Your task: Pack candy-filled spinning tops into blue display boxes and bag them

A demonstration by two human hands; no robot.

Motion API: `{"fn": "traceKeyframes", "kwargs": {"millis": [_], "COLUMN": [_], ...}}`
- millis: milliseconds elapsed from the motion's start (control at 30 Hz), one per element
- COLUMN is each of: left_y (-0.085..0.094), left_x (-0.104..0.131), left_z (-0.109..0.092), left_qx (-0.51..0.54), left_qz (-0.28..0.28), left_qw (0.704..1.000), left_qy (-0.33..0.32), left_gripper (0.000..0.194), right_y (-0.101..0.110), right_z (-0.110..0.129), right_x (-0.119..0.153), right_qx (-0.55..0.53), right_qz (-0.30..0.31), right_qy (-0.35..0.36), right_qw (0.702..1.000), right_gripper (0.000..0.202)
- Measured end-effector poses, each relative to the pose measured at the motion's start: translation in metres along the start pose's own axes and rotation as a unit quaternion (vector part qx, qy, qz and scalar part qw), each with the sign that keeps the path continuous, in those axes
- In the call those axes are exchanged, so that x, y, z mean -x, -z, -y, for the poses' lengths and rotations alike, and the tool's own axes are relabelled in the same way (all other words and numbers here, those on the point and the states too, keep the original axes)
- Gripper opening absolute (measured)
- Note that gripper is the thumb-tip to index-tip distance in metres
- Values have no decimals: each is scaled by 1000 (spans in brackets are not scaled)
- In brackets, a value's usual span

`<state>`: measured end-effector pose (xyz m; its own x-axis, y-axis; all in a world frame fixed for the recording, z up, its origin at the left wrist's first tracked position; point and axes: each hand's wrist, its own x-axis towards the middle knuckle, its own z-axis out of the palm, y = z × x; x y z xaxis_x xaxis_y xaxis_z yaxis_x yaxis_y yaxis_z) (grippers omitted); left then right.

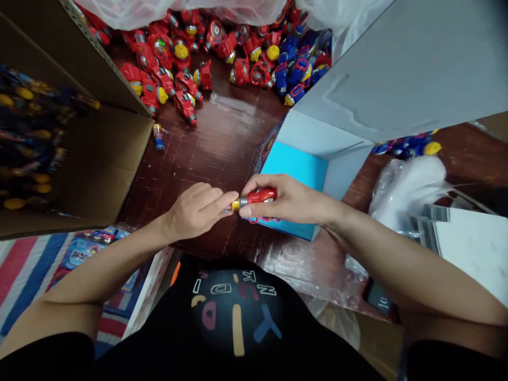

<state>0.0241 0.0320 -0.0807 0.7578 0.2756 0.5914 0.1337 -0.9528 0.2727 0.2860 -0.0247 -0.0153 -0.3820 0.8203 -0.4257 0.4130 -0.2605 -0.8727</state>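
Both hands meet over the dark red-brown table [194,153]. My right hand [288,200] is closed around a red toy [262,195] with a grey collar. At the toy's left end, my left hand [200,209] has its fingers together on a small piece with a yellow end [235,205]; most of this piece is hidden by the fingers. The yellow end touches or sits in the grey collar; I cannot tell which. Pink-red loops show just under my right hand. Behind that hand stands an open box [299,164] with a bright blue inside.
Red toys [182,50] and blue toys [297,66] are heaped at the back. A cardboard box [115,153] of small yellow-and-blue pieces stands left, with one loose piece [159,136] beside it. Clear plastic [405,185] lies at the right.
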Motion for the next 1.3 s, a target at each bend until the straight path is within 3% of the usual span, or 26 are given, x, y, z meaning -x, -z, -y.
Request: {"fn": "traceKeyframes", "kwargs": {"millis": [67, 100, 233, 300, 400, 500, 567, 633, 667, 733, 767, 833, 967, 1133, 1300], "left_y": [-1, 0, 4, 3, -2, -12, -25, -46, -60, -91, -107, -133, -153, -151, -156], "left_x": [-1, -4, -23, -33, -40, -42, -46, -50, -52, -55, -55, -54, -52, -59, -59], "left_z": [5, 7, 9, 8, 7, 3, -6, -23, -34, -55, -65, -79, -86, -89, -95], "left_qx": [-49, -47, 107, 174, 106, -36, -76, -63, -46, -29, -33, -48, -32, -35, -42], "left_qz": [-12, -5, 48, 78, 31, -81, -131, -82, -16, 138, 194, 237, 237, 241, 238], "left_qw": [997, 998, 985, 967, 992, 994, 985, 990, 993, 986, 979, 970, 968, 959, 957], "left_qy": [-52, -43, 129, 168, 62, -64, -83, -95, -103, -84, -57, 14, 75, 143, 162], "left_gripper": [35, 37, 55, 45, 26, 39, 41, 47, 51, 50, 50, 55, 58, 60, 57], "right_y": [1, 3, 16, 21, 23, 30, 47, 72, 85, 106, 113, 119, 114, 112, 109], "right_z": [-8, -10, -10, -10, -12, -14, -14, -16, -19, -26, -28, -29, -13, 1, 3], "right_x": [2, 5, 25, 32, 39, 53, 65, 73, 72, 61, 52, 31, 0, -18, -41], "right_qx": [-144, -181, -184, -175, -245, -282, -181, 38, 168, 394, 474, 573, 641, 644, 646], "right_qz": [30, 26, -41, -65, -41, -39, -126, -245, -288, -308, -289, -215, -96, -128, -88], "right_qy": [-84, -98, -43, -32, -85, -112, -64, 17, 51, 65, 47, 5, 6, 19, 34], "right_qw": [986, 978, 981, 982, 965, 952, 973, 969, 941, 863, 830, 791, 762, 754, 758], "right_gripper": [55, 57, 61, 59, 51, 53, 49, 42, 39, 35, 33, 29, 24, 25, 23]}}
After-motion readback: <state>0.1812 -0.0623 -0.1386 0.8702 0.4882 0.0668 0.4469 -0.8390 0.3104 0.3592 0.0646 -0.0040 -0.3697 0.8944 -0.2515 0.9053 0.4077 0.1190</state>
